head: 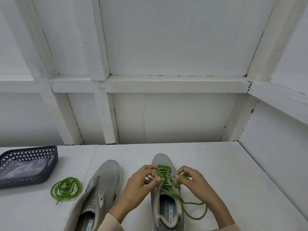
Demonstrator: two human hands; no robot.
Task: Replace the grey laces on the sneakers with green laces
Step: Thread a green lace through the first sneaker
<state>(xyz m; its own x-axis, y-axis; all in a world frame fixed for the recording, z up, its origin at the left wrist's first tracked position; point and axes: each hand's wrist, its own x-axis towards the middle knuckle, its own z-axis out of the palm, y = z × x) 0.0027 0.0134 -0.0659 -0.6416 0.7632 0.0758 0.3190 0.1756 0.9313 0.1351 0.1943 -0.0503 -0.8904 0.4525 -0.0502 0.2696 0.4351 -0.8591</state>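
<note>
both hands work over the tongue of the laced sneaker (162, 160). the left hand (141, 180) pinches a strand of the green lace (164, 171) between thumb and curled fingers, and the right hand (191, 179) pinches another strand just across from it.

the sneaker lies directly under them, its long axis running 12 to 6 o'clock, with the toe at 12 and the heel opening at 6 toward the person. both hands sit equally near the upper eyelets, so i judge the next pull goes outward, to 9 and 3.

the lace is a thin round cord crossed over grey mesh, and its slack tail loops on the white surface (233, 172) toward 5 o'clock.

at 9 o'clock lies the second sneaker (106, 177), the same grey mesh, with bare eyelets. further out at 9 a coiled green lace (66, 189) lies loose. at 10 sits a dark perforated basket (53, 162).
</note>
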